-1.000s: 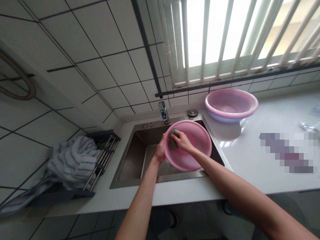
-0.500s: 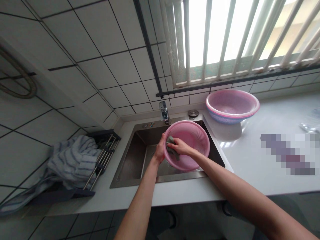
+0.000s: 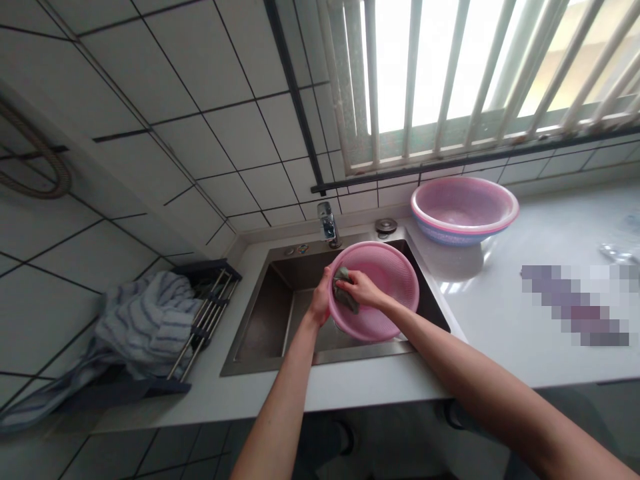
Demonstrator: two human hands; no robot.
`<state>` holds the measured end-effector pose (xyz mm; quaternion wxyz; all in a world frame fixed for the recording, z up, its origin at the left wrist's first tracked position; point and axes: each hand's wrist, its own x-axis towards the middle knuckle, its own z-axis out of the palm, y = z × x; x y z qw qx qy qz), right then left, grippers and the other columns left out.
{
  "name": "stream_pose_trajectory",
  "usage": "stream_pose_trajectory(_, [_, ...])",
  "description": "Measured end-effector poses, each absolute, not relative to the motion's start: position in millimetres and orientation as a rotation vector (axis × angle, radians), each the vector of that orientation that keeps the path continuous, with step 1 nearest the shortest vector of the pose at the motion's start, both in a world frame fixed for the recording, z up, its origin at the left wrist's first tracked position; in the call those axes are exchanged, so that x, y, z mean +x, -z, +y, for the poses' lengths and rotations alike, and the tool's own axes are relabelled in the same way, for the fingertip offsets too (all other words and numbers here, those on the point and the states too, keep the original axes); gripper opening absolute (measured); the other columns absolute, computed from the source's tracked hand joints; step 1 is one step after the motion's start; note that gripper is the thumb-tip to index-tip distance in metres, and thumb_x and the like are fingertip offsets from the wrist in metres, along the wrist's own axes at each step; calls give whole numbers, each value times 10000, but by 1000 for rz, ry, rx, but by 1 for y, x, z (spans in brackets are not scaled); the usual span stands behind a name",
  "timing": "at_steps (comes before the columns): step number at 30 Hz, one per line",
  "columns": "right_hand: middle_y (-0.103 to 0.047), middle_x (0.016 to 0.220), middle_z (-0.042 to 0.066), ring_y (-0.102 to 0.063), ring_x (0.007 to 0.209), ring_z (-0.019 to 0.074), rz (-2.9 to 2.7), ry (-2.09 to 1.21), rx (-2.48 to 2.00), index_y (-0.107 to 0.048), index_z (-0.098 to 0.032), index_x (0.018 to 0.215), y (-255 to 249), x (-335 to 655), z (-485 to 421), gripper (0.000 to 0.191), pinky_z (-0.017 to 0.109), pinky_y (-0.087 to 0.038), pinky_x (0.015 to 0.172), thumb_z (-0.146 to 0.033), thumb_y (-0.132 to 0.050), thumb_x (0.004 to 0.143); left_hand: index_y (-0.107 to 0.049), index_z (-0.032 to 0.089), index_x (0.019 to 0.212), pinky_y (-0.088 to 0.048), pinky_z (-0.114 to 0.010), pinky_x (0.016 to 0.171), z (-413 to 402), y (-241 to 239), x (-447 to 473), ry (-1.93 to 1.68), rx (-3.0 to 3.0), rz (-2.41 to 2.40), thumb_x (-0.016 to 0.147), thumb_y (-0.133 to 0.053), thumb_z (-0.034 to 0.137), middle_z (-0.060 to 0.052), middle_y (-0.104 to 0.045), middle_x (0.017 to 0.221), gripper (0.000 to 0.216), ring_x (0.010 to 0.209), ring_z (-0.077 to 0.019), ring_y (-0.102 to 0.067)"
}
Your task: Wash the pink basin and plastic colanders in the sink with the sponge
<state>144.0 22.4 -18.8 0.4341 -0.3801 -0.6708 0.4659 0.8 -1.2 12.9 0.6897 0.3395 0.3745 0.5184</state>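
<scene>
A pink plastic colander [image 3: 387,287] is tilted over the steel sink [image 3: 265,313]. My left hand [image 3: 320,300] grips its left rim from outside, fingers closed around the edge. Inside the colander, my right hand [image 3: 363,290] is closed on a grey-green cloth [image 3: 344,297], pressed against the inner wall near the left rim.
A chrome tap [image 3: 327,223] stands behind the sink. A second pink basin, stacked on a blue one [image 3: 463,210], sits on the white counter [image 3: 500,333] at the back right. A dark dish rack [image 3: 210,300] with a striped towel [image 3: 145,320] stands to the left.
My right hand slid the cloth down along the colander's inner wall from the upper left rim, then a little back up. The left hand kept its grip.
</scene>
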Motion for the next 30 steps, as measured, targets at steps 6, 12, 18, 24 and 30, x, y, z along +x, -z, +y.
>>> stream_pose_trajectory(6, [-582, 726, -4, -476, 642, 137, -1754, -1280, -871, -589, -179, 797, 20, 143, 22, 311, 249, -385, 593, -473, -631, 891, -780, 130, 1190, -499, -400, 1151, 1, -12, -1, -1148, 752, 827, 975, -639, 585, -128, -807, 1153, 522, 1242, -291, -704])
stream_pose_trajectory(12, [-606, 774, -1, -496, 688, 143, -1573, -1230, -876, -607, -174, 851, 17, 145, 24, 330, 238, -421, 611, -500, -626, 903, -768, 128, 1225, -481, -410, 1175, 1, -8, 0, -1116, 726, 814, 1000, -600, 578, -141, -796, 1195, 531, 1267, -294, -693])
stream_pose_trajectory(18, [-569, 722, -14, -469, 642, 134, -1788, -1296, -809, -590, -180, 794, 11, 145, 19, 344, 238, -387, 590, -504, -641, 896, -793, 124, 1118, -554, -418, 1086, 2, -5, -4, -1103, 703, 893, 981, -598, 627, -136, -821, 1060, 556, 1123, -300, -759])
stream_pose_trajectory(24, [-595, 762, -5, -484, 675, 143, -1689, -1157, -872, -578, -186, 801, 9, 142, 16, 332, 247, -389, 618, -488, -593, 937, -793, 122, 1137, -545, -415, 1091, 4, -2, -4, -1089, 706, 856, 980, -593, 631, -146, -818, 1073, 569, 1123, -304, -755])
stream_pose_trajectory(30, [-616, 749, 5, -512, 651, 152, -1862, -1203, -874, -592, -192, 791, 17, 143, 17, 298, 261, -359, 604, -455, -616, 929, -791, 120, 1106, -533, -384, 1100, 3, -5, -6, -1156, 740, 929, 988, -595, 617, -128, -817, 1085, 547, 1127, -272, -749])
